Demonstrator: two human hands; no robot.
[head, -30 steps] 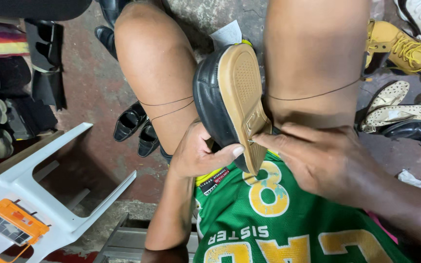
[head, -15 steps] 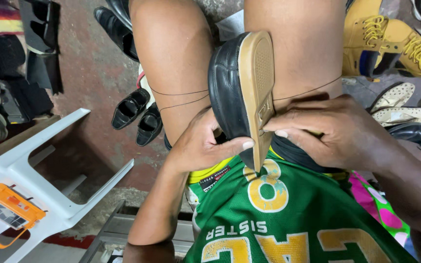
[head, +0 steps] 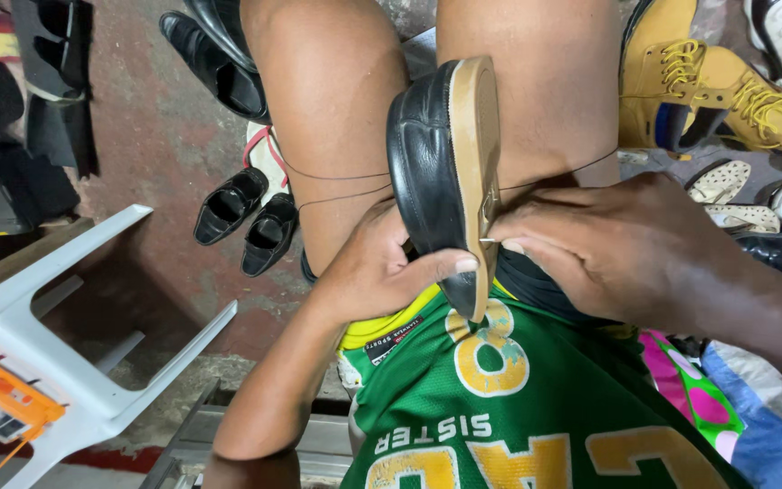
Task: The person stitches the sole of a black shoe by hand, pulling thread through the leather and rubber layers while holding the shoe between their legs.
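While I am bracing the black leather shoe with its tan sole (head: 450, 172) between my knees at centre frame, my left hand (head: 382, 272) is clamping its heel and my right hand (head: 617, 249) is pinching a thin needle (head: 488, 241) at the sole's edge (thread (head: 337, 176) trailing across my thigh); by my judgement, the stitching is partway done.

Yellow boots (head: 708, 91); white plastic chair (head: 65, 317); black pumps (head: 246, 217).

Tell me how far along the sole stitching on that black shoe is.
Done: threads already run out from the black shoe across both knees. In hand: left hand steadies it; right hand holds a needle at the tan sole. How much seam remains cannot be judged.
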